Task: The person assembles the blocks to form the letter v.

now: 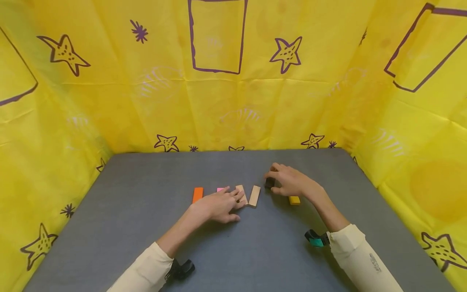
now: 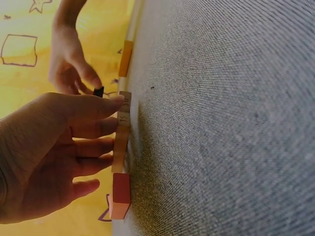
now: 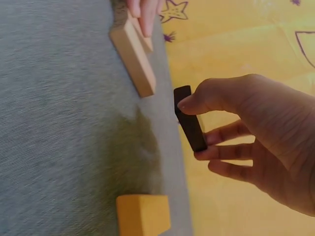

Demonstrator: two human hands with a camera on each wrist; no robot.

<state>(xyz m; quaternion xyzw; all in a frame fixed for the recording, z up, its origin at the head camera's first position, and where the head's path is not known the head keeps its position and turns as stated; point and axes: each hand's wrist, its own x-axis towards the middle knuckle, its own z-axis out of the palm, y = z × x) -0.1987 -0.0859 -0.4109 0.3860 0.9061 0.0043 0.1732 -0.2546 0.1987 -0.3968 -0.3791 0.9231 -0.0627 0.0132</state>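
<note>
My right hand (image 1: 290, 180) pinches a small black block (image 3: 190, 120) between thumb and fingertips, just above the table. My left hand (image 1: 220, 205) reaches over the table with its fingers spread and loosely straight. Its fingertips lie at a plain wooden block (image 1: 240, 189), which they partly cover. A second plain wooden block (image 1: 254, 196) leans at an angle beside it, their near ends close together. Printed marks show on the block ends by the left thumb in the left wrist view. A pink block (image 1: 220, 189) is mostly hidden behind the left hand.
An orange block (image 1: 198, 194) lies left of the left hand. Near the right wrist sits a yellow block (image 1: 294, 200). The grey table (image 1: 255, 251) is bordered by a yellow patterned cloth (image 1: 219, 101) at the back and both sides.
</note>
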